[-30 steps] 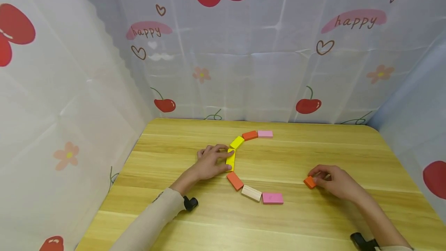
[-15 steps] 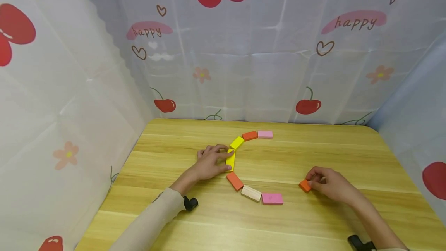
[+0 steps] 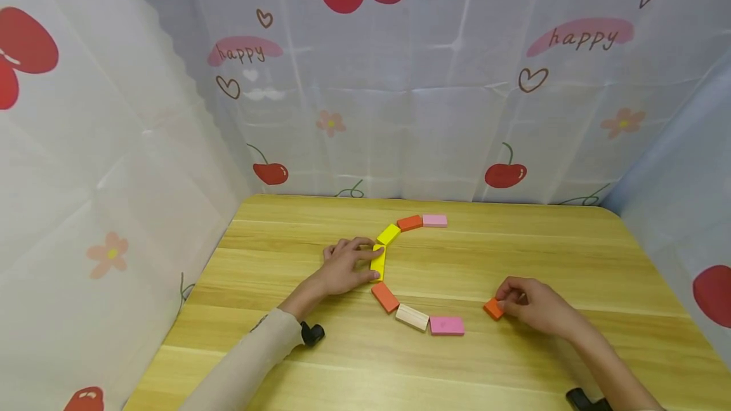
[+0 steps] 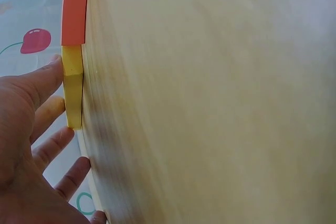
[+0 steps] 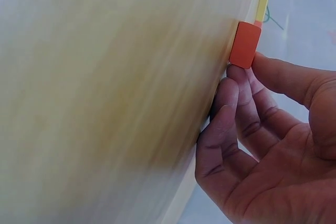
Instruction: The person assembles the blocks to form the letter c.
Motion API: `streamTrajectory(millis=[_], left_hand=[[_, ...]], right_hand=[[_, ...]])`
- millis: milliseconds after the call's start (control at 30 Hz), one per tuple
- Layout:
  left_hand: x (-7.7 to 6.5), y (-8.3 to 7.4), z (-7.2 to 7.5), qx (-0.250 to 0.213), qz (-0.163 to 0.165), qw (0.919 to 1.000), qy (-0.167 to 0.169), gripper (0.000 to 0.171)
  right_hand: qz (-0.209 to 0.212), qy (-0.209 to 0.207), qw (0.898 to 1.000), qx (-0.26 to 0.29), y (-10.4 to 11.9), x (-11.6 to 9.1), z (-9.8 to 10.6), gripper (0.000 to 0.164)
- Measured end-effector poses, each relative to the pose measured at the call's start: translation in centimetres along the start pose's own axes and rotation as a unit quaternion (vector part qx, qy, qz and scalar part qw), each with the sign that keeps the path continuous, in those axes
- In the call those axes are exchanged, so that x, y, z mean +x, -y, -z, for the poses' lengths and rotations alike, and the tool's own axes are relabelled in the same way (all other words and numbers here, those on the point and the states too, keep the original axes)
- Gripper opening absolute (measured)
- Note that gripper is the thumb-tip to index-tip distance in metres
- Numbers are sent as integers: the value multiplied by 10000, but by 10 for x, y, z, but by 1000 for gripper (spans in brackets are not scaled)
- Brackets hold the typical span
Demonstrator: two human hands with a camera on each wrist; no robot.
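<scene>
My left hand point(image 3: 344, 266) rests at a yellow block point(image 3: 378, 263), with thumb and index fingertip touching it near its two ends. In the left wrist view those fingers look fairly straight and spread, and the yellow block point(image 4: 73, 87) adjoins an orange-red block point(image 4: 76, 9). To the right, my right hand point(image 3: 533, 304) pinches a small orange block point(image 3: 493, 309) between thumb and fingers, at or just above the tabletop. The right wrist view shows this orange block point(image 5: 245, 45) at the fingertips, the other fingers curled beneath.
Flat blocks form a curve open to the right: pink point(image 3: 434, 221), orange-red point(image 3: 409, 223), yellow point(image 3: 389, 234), then orange-red point(image 3: 385, 297), plain wood point(image 3: 412, 317) and pink point(image 3: 447, 326). They lie on a wooden table point(image 3: 320, 366). A cherry-print curtain point(image 3: 411, 138) hangs behind.
My right hand has slid left and slightly toward the front with the orange block, closer to the near pink block. The left hand and the curve of blocks have stayed still.
</scene>
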State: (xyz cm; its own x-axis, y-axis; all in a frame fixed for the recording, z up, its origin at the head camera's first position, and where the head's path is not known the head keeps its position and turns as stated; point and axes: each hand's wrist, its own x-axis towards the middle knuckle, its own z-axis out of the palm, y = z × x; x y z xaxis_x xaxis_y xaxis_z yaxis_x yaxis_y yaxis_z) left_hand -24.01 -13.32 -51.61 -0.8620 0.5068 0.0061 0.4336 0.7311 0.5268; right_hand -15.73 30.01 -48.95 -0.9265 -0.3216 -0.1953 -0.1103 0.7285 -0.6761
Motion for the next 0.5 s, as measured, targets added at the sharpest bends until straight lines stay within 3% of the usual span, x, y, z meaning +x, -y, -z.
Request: streamTrajectory(millis=[267,500], left_hand=[[0,1,-1,49,2,10000,-14,62],[1,1,-1,76,-22,10000,-6,61]], right_hand=[[-14,86,10000,44,5,1,-7,8],[222,173,9993,244,10,-2,-12,9]])
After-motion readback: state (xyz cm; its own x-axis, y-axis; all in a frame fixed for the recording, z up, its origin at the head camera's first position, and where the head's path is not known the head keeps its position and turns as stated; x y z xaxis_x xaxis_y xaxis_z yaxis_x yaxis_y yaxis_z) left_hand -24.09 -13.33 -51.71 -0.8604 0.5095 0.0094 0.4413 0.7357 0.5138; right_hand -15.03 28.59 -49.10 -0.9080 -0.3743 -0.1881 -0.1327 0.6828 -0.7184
